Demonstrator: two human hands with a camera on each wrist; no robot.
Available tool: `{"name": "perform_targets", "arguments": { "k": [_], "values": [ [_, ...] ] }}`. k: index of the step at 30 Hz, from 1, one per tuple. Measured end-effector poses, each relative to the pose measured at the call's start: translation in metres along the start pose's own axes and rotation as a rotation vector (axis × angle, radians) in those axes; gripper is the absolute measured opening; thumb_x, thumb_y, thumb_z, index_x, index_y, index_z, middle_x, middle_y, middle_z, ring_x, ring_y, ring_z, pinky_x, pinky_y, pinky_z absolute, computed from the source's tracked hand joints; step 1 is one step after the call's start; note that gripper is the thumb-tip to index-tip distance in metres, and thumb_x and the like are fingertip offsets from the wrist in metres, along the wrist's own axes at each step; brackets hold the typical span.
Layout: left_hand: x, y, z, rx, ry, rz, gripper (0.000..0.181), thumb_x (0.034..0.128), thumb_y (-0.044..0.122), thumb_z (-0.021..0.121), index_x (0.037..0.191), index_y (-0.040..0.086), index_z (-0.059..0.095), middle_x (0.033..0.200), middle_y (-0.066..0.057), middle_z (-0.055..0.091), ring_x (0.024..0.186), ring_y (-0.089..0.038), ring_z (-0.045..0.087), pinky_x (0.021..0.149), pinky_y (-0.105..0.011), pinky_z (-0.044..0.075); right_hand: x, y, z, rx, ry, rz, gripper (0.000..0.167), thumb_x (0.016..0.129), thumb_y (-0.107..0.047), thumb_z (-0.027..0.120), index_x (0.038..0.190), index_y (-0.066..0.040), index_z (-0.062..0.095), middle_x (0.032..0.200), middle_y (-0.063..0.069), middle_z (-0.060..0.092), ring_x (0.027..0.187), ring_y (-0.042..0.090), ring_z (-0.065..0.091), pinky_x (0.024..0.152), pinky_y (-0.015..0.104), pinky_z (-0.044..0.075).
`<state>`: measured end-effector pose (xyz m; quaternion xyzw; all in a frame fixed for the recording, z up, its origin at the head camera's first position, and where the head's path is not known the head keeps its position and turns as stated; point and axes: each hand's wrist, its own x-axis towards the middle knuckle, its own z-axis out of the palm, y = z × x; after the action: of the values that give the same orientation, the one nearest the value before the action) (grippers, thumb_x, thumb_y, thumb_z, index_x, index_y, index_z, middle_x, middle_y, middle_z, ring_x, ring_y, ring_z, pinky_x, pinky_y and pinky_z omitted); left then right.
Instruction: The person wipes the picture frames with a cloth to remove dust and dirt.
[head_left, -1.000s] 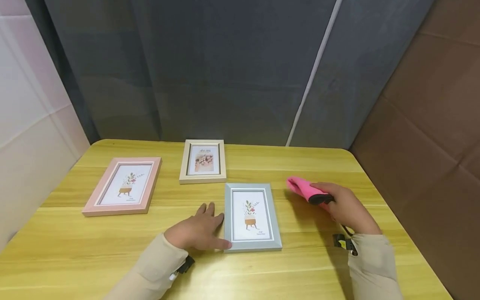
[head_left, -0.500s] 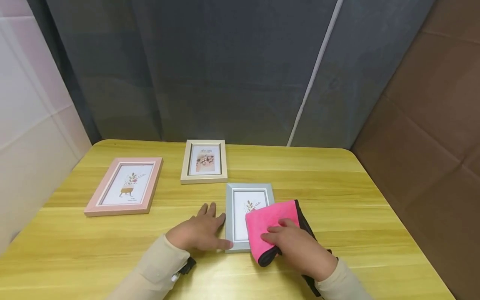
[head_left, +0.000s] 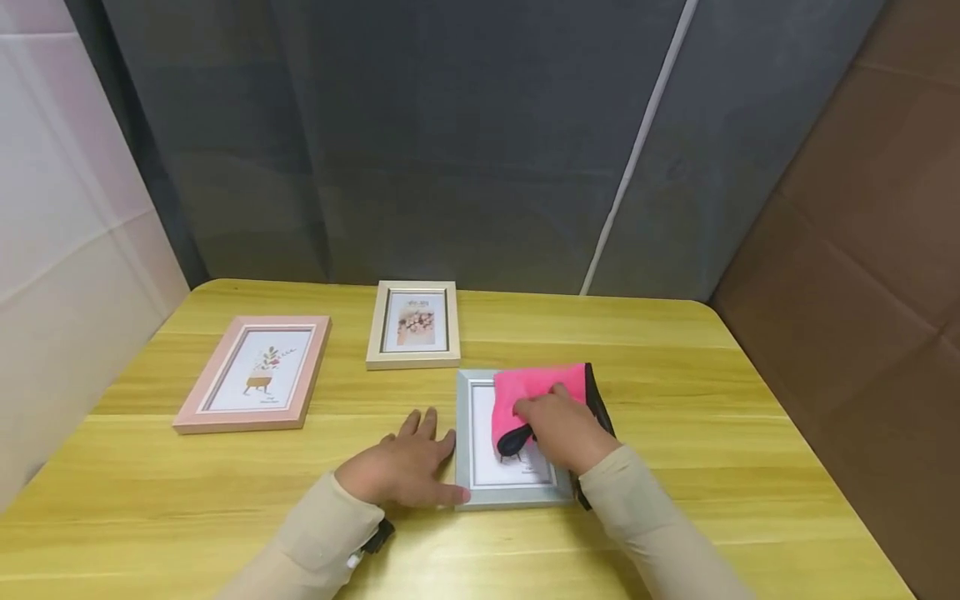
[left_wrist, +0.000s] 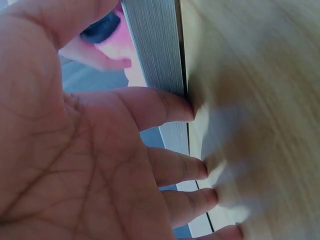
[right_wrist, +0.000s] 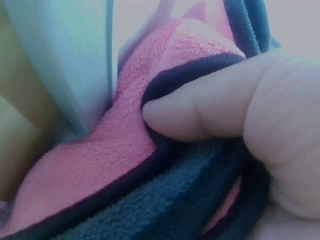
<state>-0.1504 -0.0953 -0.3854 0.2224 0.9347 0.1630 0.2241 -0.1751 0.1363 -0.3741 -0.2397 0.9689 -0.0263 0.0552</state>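
Note:
A light blue-grey picture frame (head_left: 463,433) lies flat on the table, its picture partly hidden. Over its upper right part is a folded pink cloth (head_left: 525,382) with black edging. My right hand (head_left: 566,429) grips this cloth on the frame; in the right wrist view the thumb (right_wrist: 195,110) presses into its folds. My left hand (head_left: 401,462) rests at the frame's left side, fingers spread on the table and thumb on the lower left corner. In the left wrist view the fingertips (left_wrist: 175,107) touch the wood beside the frame's side.
A pink picture frame (head_left: 315,367) lies at the left, and a cream one (head_left: 412,362) at the back. The wooden table (head_left: 675,367) ends at a dark grey backdrop (head_left: 450,167). A brown panel (head_left: 862,250) stands on the right, a pale one (head_left: 75,208) on the left.
My right hand has brought the cloth leftward from the table's right side onto the blue-grey frame, then farther up it. The left hand has stayed at the frame's edge.

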Motion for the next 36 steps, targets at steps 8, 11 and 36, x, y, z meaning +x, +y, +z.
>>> {"name": "perform_targets", "arguments": {
  "k": [8,11,36],
  "values": [
    [0.0,0.003,0.0,-0.014,0.007,-0.021,0.089,0.0849,0.056,0.07,0.148,-0.001,0.043,0.157,-0.033,0.018,0.144,-0.053,0.012,0.106,-0.071,0.024,0.002,0.015,-0.008,0.146,-0.014,-0.006,0.041,0.091,0.009,0.059,0.125,-0.011,0.069,0.124,0.003,0.067,0.119,0.027,0.056,0.107,0.041,0.039],
    [0.001,0.003,0.001,-0.035,0.007,-0.022,0.089,0.0851,0.056,0.07,0.148,-0.001,0.043,0.157,-0.032,0.017,0.144,-0.052,0.011,0.107,-0.07,0.023,-0.022,0.013,-0.013,0.177,-0.039,-0.079,0.045,0.089,0.012,0.06,0.126,-0.011,0.069,0.125,0.003,0.067,0.121,0.024,0.057,0.106,0.041,0.042],
    [-0.002,0.001,0.002,0.009,-0.017,-0.023,0.089,0.0878,0.059,0.065,0.151,0.002,0.039,0.159,-0.03,0.015,0.145,-0.051,0.01,0.108,-0.069,0.023,0.013,-0.003,0.002,-0.013,0.026,0.04,0.028,0.092,-0.001,0.065,0.117,-0.014,0.069,0.107,0.008,0.072,0.096,0.028,0.055,0.076,0.042,0.054]
  ]
}}
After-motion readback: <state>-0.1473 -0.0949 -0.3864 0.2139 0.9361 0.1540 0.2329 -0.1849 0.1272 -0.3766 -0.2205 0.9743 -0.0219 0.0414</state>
